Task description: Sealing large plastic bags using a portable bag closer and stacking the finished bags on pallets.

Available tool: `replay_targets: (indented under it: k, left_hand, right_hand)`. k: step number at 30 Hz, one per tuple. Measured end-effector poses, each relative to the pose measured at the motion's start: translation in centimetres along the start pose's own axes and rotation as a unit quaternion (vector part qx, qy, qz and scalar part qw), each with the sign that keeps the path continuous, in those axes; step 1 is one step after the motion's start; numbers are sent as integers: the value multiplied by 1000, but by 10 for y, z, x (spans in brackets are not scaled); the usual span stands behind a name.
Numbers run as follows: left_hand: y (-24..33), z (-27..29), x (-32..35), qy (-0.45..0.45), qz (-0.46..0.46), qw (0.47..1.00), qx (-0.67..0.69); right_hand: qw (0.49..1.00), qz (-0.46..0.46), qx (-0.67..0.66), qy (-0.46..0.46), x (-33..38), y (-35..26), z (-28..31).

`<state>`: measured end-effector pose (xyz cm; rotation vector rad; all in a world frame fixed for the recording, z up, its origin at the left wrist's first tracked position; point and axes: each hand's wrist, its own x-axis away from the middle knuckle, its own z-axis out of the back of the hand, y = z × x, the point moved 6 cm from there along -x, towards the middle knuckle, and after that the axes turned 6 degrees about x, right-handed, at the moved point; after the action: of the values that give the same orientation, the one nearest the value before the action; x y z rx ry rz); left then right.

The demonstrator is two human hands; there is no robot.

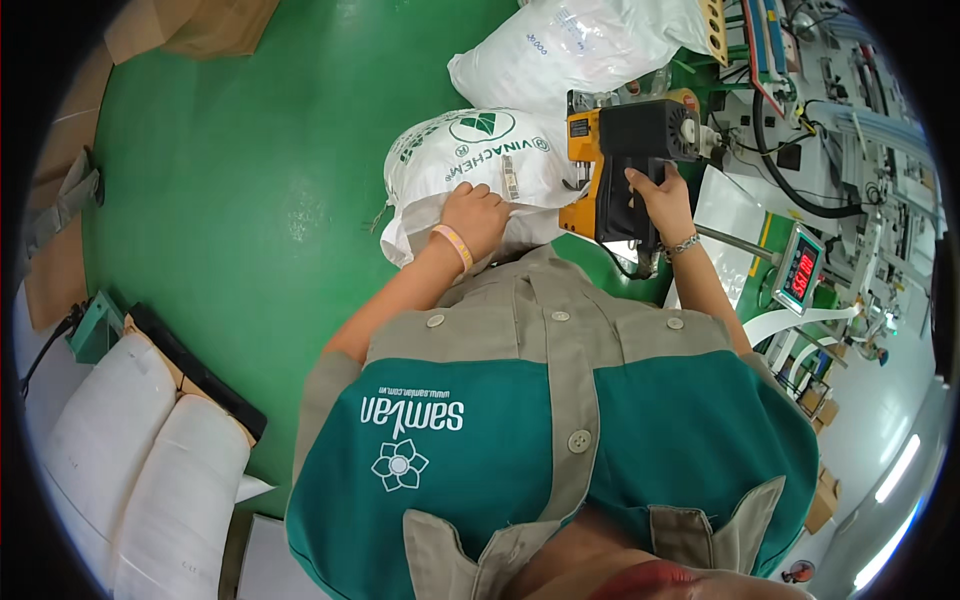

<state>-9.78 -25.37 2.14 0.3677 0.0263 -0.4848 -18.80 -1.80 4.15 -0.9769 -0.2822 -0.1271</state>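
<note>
A full white woven sack (440,150) with green printing stands on the floor in front of me. My left hand (477,220) is closed on the folded top edge of this sack. In my right hand (663,205) is the handle of a yellow and black portable bag sewing machine (585,185), my fingers wrapped round it. The machine's yellow head sits at the right end of the sack's top edge. Whether the needle is in the cloth I cannot tell.
Another filled white sack (570,50) lies just beyond. At the right stands a scale display (800,270) with red digits on a metal post. Cables hang by the machinery at right. Large white rolls (180,490) lie at lower left, and cardboard boxes (220,25) line the far left.
</note>
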Motion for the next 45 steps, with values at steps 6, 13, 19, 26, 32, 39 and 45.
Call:
replay_targets:
  k: [6,13,19,26,32,39,45]
  left_hand:
    - [4,-6,-5,-15,-5,1000,-4]
    - [7,-10,-4,-23,-5,1000,-9]
    - [11,-13,-2,-39,12,999,-20]
    - [46,-19,-43,9,20,997,-70]
    - [28,-64,-69,-143,25,989,-27]
    - [89,-24,-99,47,-46,991,114]
    - [140,-29,-113,70,-26,977,201]
  right_hand:
    - [998,33,54,18,-12,15,1]
    - [997,29,78,1,-10,11,-2]
    - [999,41,15,-26,-5,0,-1]
    - [999,11,50,-15,-6,11,-3]
    - [999,12,26,-31,-14,12,11]
    - [997,-36,-37,-63,-32,35,24]
    - [998,-37,-35,-28,-32,33,27]
